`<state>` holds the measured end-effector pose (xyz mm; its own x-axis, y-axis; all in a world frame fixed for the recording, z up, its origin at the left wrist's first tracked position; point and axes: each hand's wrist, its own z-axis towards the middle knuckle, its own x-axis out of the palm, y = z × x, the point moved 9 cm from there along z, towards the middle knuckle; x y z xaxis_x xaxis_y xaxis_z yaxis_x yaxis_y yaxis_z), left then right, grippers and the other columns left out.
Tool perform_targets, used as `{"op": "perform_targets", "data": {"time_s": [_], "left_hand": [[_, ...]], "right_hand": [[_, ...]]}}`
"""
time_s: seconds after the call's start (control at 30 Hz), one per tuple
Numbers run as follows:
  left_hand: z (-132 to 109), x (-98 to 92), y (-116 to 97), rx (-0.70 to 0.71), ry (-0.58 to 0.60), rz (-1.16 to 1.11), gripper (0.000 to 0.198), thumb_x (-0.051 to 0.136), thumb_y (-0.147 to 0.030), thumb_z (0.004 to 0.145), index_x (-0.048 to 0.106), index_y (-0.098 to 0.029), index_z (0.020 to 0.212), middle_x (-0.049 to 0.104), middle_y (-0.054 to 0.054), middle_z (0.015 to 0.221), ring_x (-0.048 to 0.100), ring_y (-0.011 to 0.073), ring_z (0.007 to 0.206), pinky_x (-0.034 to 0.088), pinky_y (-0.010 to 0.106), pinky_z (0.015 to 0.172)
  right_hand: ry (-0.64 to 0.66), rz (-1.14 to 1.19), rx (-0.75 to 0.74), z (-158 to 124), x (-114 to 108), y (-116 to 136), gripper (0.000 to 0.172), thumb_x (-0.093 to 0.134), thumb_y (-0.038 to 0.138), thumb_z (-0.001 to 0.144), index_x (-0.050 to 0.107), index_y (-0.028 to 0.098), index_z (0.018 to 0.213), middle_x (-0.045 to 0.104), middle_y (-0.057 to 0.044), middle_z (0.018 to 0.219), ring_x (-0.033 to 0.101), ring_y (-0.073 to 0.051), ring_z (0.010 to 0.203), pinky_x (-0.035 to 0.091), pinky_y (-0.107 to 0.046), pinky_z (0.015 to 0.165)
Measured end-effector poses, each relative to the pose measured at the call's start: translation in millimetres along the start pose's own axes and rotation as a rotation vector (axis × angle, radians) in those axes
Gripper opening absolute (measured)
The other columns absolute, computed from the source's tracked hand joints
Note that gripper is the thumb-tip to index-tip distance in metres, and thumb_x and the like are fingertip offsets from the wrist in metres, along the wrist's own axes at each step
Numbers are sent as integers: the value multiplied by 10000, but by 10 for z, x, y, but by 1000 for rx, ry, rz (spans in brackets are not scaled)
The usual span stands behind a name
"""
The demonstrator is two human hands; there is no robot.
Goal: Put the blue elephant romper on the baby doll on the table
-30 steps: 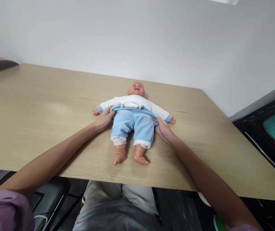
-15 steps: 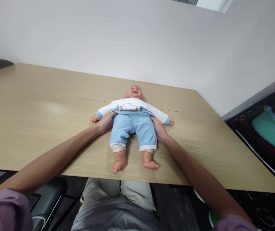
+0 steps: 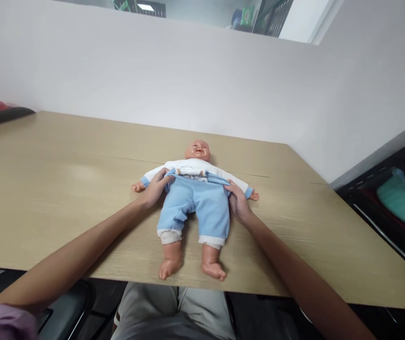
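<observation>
I'm watching left hand [image 3: 157, 187] and right hand [image 3: 237, 200] pinching blue trouser waistband [image 3: 218, 179]; uneven pulling could skew baby doll [image 3: 198, 151].

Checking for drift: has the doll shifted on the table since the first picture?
Yes: the doll moved toward the table's near edge; the gap between its feet and that edge has narrowed.

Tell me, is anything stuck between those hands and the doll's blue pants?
No, nothing that I can see. The left hand and the right hand already hold the blue pants, one at each side near the top.
</observation>
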<state>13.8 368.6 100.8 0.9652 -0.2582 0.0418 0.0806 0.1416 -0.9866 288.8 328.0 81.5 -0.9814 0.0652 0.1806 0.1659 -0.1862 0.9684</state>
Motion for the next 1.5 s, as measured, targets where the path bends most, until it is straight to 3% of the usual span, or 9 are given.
{"op": "perform_targets", "data": {"time_s": [0.2,0.47,0.6,0.73,0.87,1.0,1.13,1.3,1.5], "left_hand": [[-68,3,-318,105,91,206,404,755,-570,898,633,-221,1062,680,25,1014,624,205,963,508,309,878],[177,155,-218,-188,348,109,438,796,-587,842,716,-195,1018,698,38,979,650,222,921,517,341,829],[308,125,-197,-130,199,183,537,744,-698,884,697,-206,1095,726,56,1059,655,233,962,519,349,844],[351,70,-165,-13,81,400,479,656,-691,955,625,-215,993,654,11,878,591,202,846,474,323,755],[283,-14,-250,157,-52,575,374,618,-562,1014,565,-211,1132,635,29,980,594,209,892,491,360,826],[23,41,-692,465,-189,712,351,593,-413,1035,544,-199,1310,637,124,1252,589,273,1138,487,463,1019],[-276,651,-1064,744,159,833,239,578,-342,1057,630,-242,1269,643,116,1353,566,299,1297,416,526,1167],[-521,1405,-995,866,730,822,310,517,-273,1080,662,-270,1355,647,119,1452,581,299,1351,443,503,1189],[-495,1563,-771,851,951,860,497,562,-240,1009,615,-337,1493,648,84,1503,549,339,1416,408,523,1222]], "right_hand": [[131,-234,-63,-42,160,324,362,758,583,869,702,248,995,710,-15,978,639,-229,944,518,-332,919],[43,-331,-140,401,180,436,462,696,701,898,602,249,912,627,26,859,598,-178,834,507,-283,796],[81,-332,17,633,198,148,543,676,760,856,648,245,1024,737,-22,974,675,-228,955,563,-342,854],[37,-506,-25,683,118,120,547,694,746,830,658,224,988,759,-78,1043,698,-273,1033,552,-412,962],[-141,-642,-154,268,-67,391,517,674,687,901,591,226,1119,707,-122,1173,692,-262,1021,552,-432,966],[-157,-909,-162,-606,-88,721,560,672,682,932,571,231,1249,677,-111,1176,648,-270,1008,543,-440,918],[2,-1219,-39,-1447,72,797,446,689,645,946,619,239,1114,684,-68,1021,657,-280,942,505,-405,820],[-12,-1350,-99,-1854,329,702,362,731,559,930,565,250,839,644,-44,863,643,-262,828,460,-372,748],[-248,-1277,-198,-1892,264,643,288,757,402,838,504,264,835,589,7,843,626,-200,678,390,-303,570]]}}
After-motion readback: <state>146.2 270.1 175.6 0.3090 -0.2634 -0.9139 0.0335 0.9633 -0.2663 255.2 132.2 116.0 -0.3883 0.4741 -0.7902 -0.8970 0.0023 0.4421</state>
